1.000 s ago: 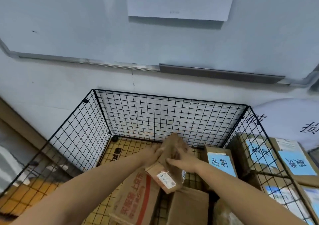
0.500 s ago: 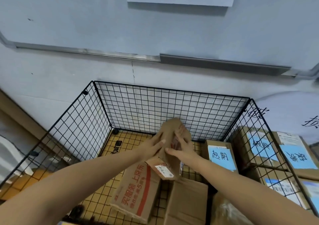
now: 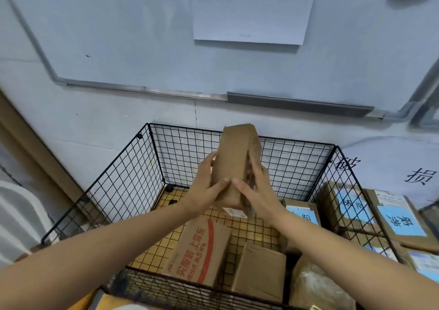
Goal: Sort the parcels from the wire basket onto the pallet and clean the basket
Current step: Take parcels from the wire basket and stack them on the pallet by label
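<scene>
A long brown cardboard parcel (image 3: 234, 157) stands tilted on end above the black wire basket (image 3: 123, 183), higher than its rim. My left hand (image 3: 205, 188) grips its left side and my right hand (image 3: 257, 190) grips its right side, thumbs nearly touching on the near face. A white label shows at the parcel's lower end. Inside the basket lie a box with red print (image 3: 197, 250), a plain brown box (image 3: 260, 271), a box with a blue label (image 3: 301, 212) and a parcel wrapped in plastic (image 3: 313, 286).
Right of the basket are stacked boxes with blue handwritten labels (image 3: 399, 217). A whiteboard with a taped paper sheet (image 3: 254, 10) hangs on the wall behind. A white rounded object (image 3: 19, 214) stands at the left. The basket's floor shows a yellow surface through the mesh.
Both hands have lifted the brown parcel from low inside the basket to above its rim and tipped it more upright. The view has tilted up.
</scene>
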